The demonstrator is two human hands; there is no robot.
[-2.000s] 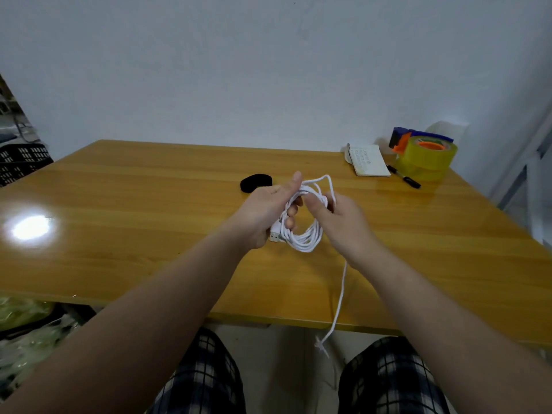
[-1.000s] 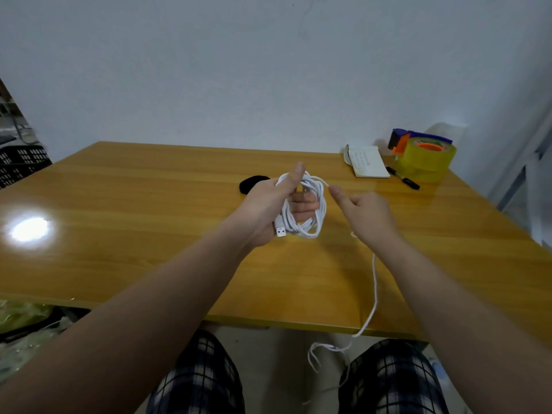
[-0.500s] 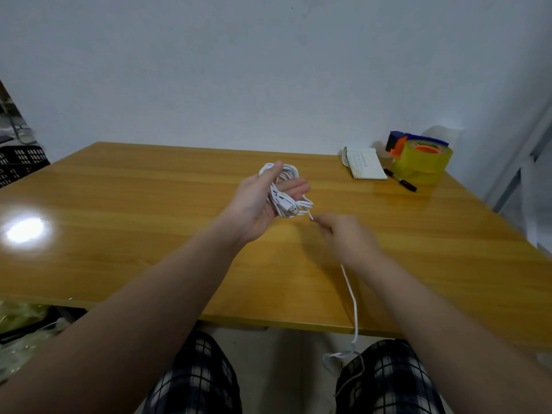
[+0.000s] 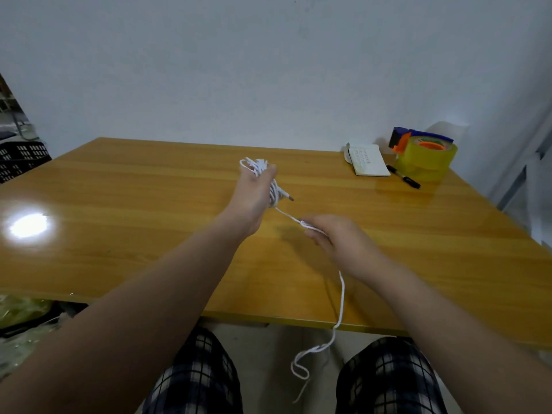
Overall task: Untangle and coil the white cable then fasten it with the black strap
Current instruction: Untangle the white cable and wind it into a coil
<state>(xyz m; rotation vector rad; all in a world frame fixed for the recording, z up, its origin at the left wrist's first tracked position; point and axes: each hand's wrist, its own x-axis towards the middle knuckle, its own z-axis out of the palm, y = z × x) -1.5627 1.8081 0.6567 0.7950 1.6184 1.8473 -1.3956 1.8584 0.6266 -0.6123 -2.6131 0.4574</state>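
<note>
The cable coil was gripped by curled fingers of the left hand; its taut strand was pinched by the right hand.

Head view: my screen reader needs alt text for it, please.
A person's left hand grips a bundle of white cable above a wooden table, while the right hand holds the loose strand that trails over the near edge.

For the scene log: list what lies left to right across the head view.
Black crate → left hand gripping the coiled white cable → right hand holding its loose run → notebook → tape dispenser.
</note>
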